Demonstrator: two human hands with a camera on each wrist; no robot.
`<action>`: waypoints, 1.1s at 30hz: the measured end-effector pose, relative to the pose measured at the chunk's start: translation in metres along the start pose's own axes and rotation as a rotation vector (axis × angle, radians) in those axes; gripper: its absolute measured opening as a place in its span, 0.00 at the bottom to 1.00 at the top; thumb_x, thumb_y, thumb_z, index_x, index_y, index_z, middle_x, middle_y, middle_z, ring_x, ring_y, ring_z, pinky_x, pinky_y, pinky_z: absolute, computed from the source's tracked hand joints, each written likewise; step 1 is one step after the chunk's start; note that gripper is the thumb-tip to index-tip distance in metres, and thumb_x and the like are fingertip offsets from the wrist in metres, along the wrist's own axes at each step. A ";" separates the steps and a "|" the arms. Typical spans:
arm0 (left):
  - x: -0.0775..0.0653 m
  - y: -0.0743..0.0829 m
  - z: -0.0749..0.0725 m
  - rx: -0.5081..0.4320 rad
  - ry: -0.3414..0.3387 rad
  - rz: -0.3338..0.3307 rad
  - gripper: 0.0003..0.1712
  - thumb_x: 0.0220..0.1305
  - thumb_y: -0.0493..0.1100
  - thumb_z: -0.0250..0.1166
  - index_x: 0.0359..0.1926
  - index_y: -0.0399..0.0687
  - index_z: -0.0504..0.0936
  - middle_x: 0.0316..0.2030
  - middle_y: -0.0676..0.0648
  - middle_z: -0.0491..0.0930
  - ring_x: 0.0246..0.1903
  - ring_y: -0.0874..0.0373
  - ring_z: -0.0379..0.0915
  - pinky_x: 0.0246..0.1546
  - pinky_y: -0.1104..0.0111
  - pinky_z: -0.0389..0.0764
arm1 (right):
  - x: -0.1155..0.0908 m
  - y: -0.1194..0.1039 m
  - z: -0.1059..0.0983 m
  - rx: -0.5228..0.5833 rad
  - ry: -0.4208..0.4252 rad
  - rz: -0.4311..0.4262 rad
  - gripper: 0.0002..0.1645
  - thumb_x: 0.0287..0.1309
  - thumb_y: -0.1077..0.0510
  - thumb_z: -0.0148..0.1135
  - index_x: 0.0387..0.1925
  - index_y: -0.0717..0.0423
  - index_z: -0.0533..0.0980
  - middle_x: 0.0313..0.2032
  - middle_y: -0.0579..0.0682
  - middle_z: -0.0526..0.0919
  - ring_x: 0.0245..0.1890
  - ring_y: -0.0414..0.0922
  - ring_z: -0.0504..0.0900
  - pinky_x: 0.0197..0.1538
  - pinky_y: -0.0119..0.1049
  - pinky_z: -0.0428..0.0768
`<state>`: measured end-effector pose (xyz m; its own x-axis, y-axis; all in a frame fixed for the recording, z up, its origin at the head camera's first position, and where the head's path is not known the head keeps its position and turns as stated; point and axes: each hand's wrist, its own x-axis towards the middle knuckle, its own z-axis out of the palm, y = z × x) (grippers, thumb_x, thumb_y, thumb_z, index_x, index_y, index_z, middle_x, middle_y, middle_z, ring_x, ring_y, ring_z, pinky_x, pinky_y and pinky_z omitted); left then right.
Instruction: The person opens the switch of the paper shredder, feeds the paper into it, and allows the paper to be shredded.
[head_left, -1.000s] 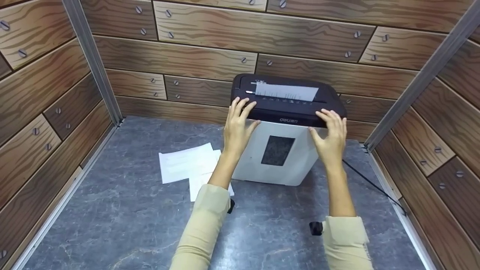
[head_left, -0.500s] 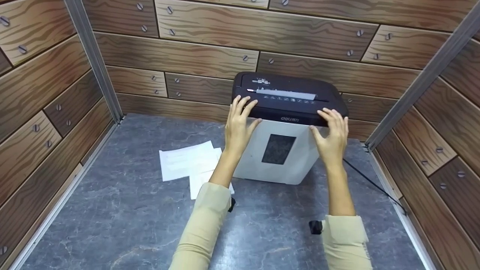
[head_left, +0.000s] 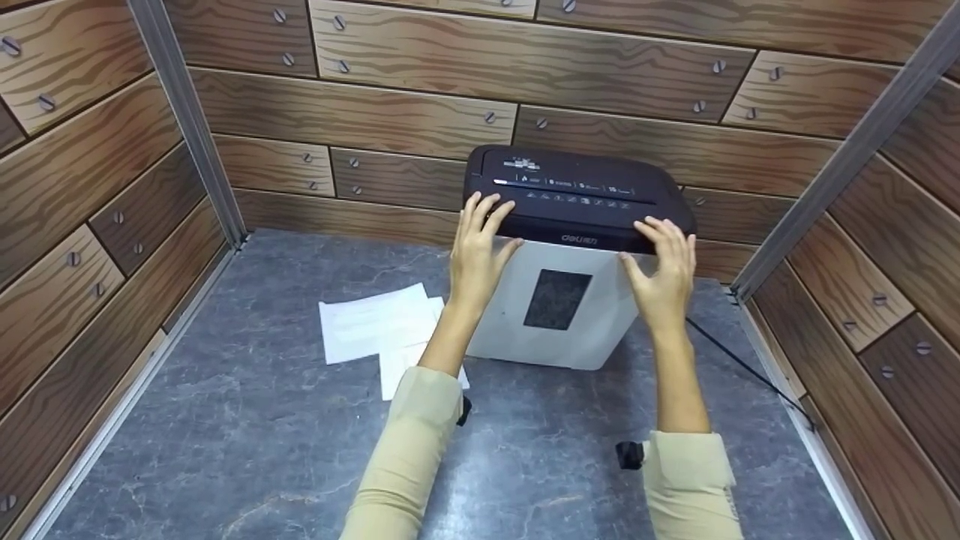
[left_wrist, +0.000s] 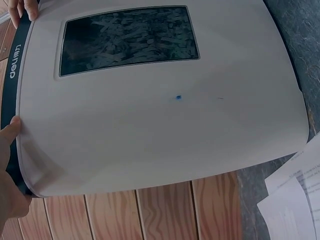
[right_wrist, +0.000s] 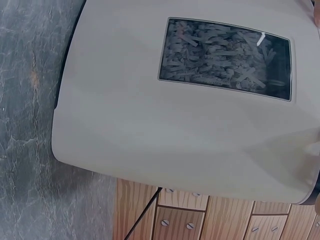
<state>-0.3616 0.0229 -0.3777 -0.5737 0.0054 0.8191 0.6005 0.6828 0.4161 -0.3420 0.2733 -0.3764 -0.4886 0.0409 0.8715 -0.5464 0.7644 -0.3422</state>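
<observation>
A grey paper shredder (head_left: 510, 330) with a black lid (head_left: 577, 214) stands in front of the back wall. My left hand (head_left: 475, 259) grips the lid's front edge on the left, fingers on top and thumb on the front face. On the right, my right hand (head_left: 666, 266) grips the same edge in the same way. No sheet sticks out of the narrow slot in the lid. Through the dark front window (right_wrist: 225, 57), shredded paper strips show inside the bin. Only parts of the hands appear at the edges of the wrist views.
Several overlapping white papers (head_left: 367, 326) lie on the grey marbled surface (head_left: 247, 420) left of the shredder. A black cord (head_left: 739, 364) runs from behind it to the right wall. Wood-patterned panels (head_left: 390, 120) enclose the sides and back.
The white sheet that stuck up from the shredder's slot has sunk down into it and is out of sight. Both hands have stayed in place on the lid.
</observation>
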 end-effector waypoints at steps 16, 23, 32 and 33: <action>-0.001 -0.001 0.001 0.006 0.012 0.007 0.28 0.49 0.45 0.71 0.54 0.47 0.77 0.57 0.47 0.69 0.64 0.53 0.51 0.65 0.66 0.44 | -0.001 -0.001 0.001 0.010 0.006 0.008 0.26 0.42 0.66 0.71 0.48 0.59 0.77 0.52 0.52 0.76 0.60 0.48 0.64 0.67 0.46 0.44; 0.000 0.000 0.001 -0.002 0.016 0.008 0.28 0.49 0.45 0.71 0.54 0.48 0.77 0.57 0.47 0.69 0.64 0.53 0.51 0.65 0.67 0.44 | 0.000 -0.001 0.002 0.018 0.003 0.015 0.26 0.43 0.66 0.70 0.48 0.59 0.77 0.52 0.52 0.76 0.60 0.48 0.64 0.67 0.44 0.43; 0.000 -0.001 0.001 -0.002 0.007 0.002 0.28 0.49 0.45 0.71 0.54 0.48 0.77 0.57 0.48 0.69 0.64 0.53 0.51 0.65 0.68 0.43 | -0.001 -0.001 0.001 0.005 0.005 -0.012 0.25 0.44 0.65 0.70 0.48 0.59 0.77 0.52 0.52 0.76 0.60 0.48 0.64 0.67 0.46 0.43; 0.000 0.000 0.001 -0.003 0.006 0.001 0.28 0.49 0.44 0.71 0.54 0.48 0.77 0.57 0.48 0.69 0.64 0.53 0.51 0.65 0.68 0.43 | -0.001 0.000 0.001 0.004 0.007 -0.012 0.25 0.43 0.65 0.70 0.48 0.59 0.77 0.52 0.52 0.76 0.60 0.48 0.64 0.67 0.46 0.43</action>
<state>-0.3624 0.0231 -0.3781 -0.5697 0.0020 0.8218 0.6030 0.6805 0.4163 -0.3418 0.2724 -0.3773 -0.4775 0.0362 0.8779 -0.5546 0.7625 -0.3331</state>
